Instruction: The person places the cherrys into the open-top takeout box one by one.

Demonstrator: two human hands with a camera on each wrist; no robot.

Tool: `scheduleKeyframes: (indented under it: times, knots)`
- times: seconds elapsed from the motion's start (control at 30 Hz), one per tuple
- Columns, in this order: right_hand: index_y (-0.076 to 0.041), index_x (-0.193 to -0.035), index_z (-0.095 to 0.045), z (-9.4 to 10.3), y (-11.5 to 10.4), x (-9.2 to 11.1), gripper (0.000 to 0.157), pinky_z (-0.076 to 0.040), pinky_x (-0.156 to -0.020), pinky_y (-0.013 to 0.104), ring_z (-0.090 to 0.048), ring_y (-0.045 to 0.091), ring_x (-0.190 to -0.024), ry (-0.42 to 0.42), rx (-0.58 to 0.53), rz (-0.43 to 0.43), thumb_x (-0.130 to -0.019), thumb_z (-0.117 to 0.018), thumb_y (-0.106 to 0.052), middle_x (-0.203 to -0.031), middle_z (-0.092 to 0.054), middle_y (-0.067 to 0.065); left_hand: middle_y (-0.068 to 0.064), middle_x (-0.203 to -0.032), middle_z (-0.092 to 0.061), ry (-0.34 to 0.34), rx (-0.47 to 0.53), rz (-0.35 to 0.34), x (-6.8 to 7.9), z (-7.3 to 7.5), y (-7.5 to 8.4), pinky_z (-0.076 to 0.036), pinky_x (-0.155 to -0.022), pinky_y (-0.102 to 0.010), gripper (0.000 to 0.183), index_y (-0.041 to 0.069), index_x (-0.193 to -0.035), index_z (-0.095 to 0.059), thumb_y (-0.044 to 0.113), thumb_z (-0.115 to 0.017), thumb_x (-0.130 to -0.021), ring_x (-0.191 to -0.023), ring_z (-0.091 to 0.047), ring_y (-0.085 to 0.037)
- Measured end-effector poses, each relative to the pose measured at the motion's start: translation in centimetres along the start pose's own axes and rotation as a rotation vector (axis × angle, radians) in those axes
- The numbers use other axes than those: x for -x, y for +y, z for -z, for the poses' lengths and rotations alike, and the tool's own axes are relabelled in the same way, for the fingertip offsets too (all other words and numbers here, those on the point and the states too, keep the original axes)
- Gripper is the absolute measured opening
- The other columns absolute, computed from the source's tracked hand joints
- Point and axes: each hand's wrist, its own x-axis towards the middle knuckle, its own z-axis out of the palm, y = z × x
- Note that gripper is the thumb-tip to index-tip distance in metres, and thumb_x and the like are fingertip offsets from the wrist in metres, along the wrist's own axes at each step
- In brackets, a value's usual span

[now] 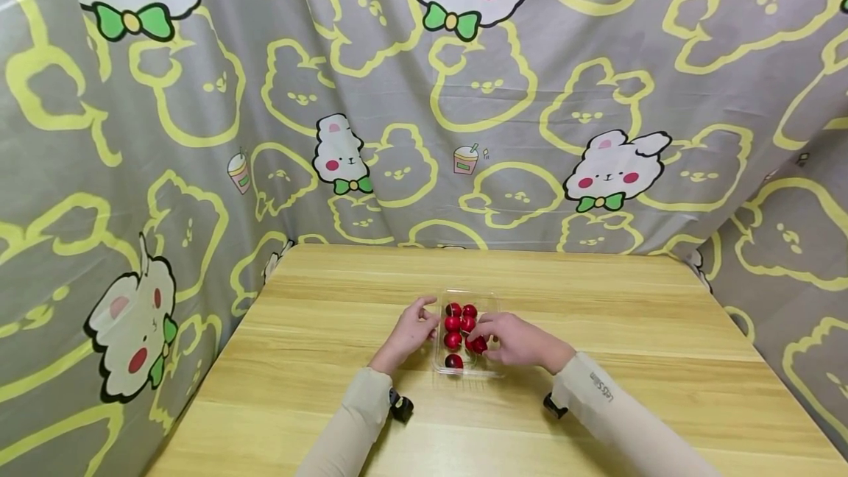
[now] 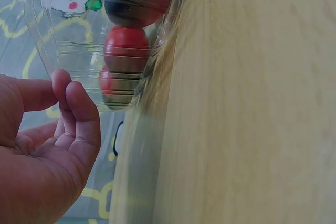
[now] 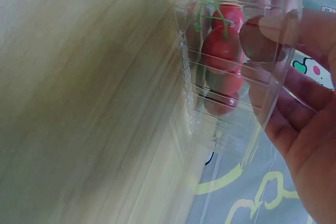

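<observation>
A clear plastic box (image 1: 486, 298) on the table holds several small round red fruits (image 1: 453, 323), some with dark patches. Thin green stems (image 3: 224, 22) show through the wall in the right wrist view. My right hand (image 1: 520, 339) reaches in over the box's right side and pinches a dark red fruit (image 3: 261, 40) between thumb and fingers. At the box's left wall is my left hand (image 1: 412, 331), its fingers loosely bent and their tips at the plastic. Whether these tips press on the wall cannot be made out.
The box stands on a light wooden table (image 1: 318, 315). Behind and beside it hangs a grey curtain (image 1: 397, 94) with cartoon rabbits and yellow outlines. Black wrist cameras (image 1: 400, 405) sit under both sleeves.
</observation>
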Motion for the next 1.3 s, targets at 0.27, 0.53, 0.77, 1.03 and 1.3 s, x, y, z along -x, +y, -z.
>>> scheduleKeyframes:
  times: [0.27, 0.53, 0.77, 1.03, 1.3]
  knots:
    - [-0.01, -0.104, -0.068, 0.2, -0.3, -0.3, 0.028, -0.052, -0.078, 0.027, -0.058, 0.01, -0.091, -0.021, -0.013, 0.013, -0.077, -0.07, -0.005, -0.101, -0.062, -0.003, -0.01, -0.086, -0.055, 0.0, -0.001, 0.007, -0.1, 0.0, 0.1, -0.053, -0.06, -0.028, 0.048, -0.002, -0.139, -0.04, 0.004, -0.055, -0.094, -0.063, -0.056, -0.013]
    - [-0.011, -0.1, -0.067, 0.4, -0.9, -0.4, 0.028, -0.052, -0.078, 0.026, -0.059, 0.008, -0.09, -0.061, -0.024, -0.018, -0.074, -0.072, -0.001, -0.098, -0.064, -0.004, -0.01, -0.085, -0.055, -0.004, 0.0, 0.001, -0.1, 0.0, -0.1, -0.053, -0.06, -0.028, 0.048, -0.003, -0.139, -0.04, 0.004, -0.055, -0.094, -0.063, -0.056, -0.013]
    - [-0.009, -0.102, -0.071, 0.1, -0.9, -0.5, 0.03, -0.051, -0.076, 0.022, -0.058, 0.007, -0.087, -0.077, -0.01, 0.01, -0.074, -0.071, 0.001, -0.101, -0.063, -0.003, -0.009, -0.085, -0.055, -0.001, -0.006, 0.0, -0.1, 0.0, -0.1, -0.053, -0.059, -0.027, 0.048, -0.002, -0.138, -0.04, 0.005, -0.055, -0.094, -0.063, -0.056, -0.013]
    - [-0.012, -0.099, -0.07, -0.1, -0.7, -0.6, 0.03, -0.049, -0.071, 0.018, -0.055, 0.005, -0.084, -0.097, -0.033, -0.004, -0.072, -0.072, 0.003, -0.097, -0.062, -0.005, -0.01, -0.086, -0.055, -0.003, 0.006, 0.003, -0.1, 0.1, -0.3, -0.054, -0.061, -0.028, 0.048, -0.003, -0.138, -0.04, 0.005, -0.056, -0.093, -0.063, -0.056, -0.013]
    - [-0.012, -0.101, -0.072, -0.4, -0.6, -0.6, 0.027, -0.05, -0.076, 0.019, -0.058, 0.008, -0.091, -0.118, -0.014, -0.008, -0.075, -0.074, -0.003, -0.102, -0.062, -0.002, -0.01, -0.086, -0.055, 0.001, -0.007, 0.003, -0.2, 0.0, -0.3, -0.054, -0.06, -0.027, 0.048, -0.002, -0.138, -0.041, 0.004, -0.055, -0.093, -0.062, -0.057, -0.013]
